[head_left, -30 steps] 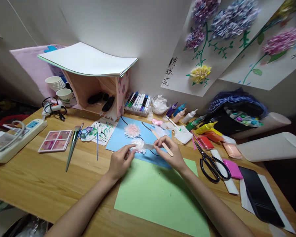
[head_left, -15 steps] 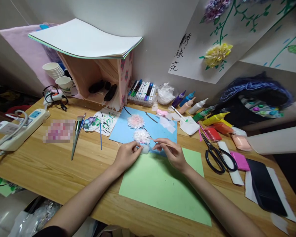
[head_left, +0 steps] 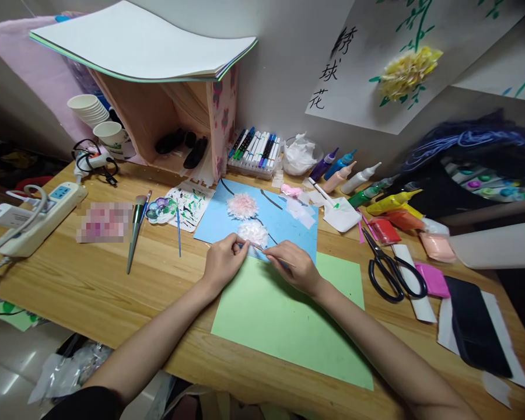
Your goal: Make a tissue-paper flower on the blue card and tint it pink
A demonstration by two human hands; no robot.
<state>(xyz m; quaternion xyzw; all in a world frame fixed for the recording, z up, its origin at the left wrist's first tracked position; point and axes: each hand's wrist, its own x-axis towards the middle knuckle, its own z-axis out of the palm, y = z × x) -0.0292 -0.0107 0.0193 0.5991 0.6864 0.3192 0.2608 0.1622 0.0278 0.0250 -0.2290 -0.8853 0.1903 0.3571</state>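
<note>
Both my hands meet over the near edge of the blue sheet [head_left: 203, 227], just below a white ruffled paper flower [head_left: 252, 232]. My right hand [head_left: 298, 265] is closed in a pinch around a thin wooden stick [head_left: 287, 262], which points left toward my other fingers. At the stick's far end, my left hand [head_left: 222, 265] is closed with thumb and forefinger together; what lies between them is too small to make out. Above the white flower sits a pink ruffled flower [head_left: 242, 205]. Dark painted stems run across the blue sheet. A green sheet [head_left: 289, 332] lies under my right wrist.
To the right lie black-handled scissors [head_left: 387, 271], clay packets [head_left: 382, 230] and a black phone [head_left: 475, 324]. Paint bottles [head_left: 341, 176] and a marker box [head_left: 254, 153] stand behind. Brushes [head_left: 135, 233] and a power strip [head_left: 48, 219] are on the left.
My right hand has moved in toward the left one and its fingers have closed more. The pale paper scrap by my left fingertips no longer shows clearly. The camera view has shifted slightly.
</note>
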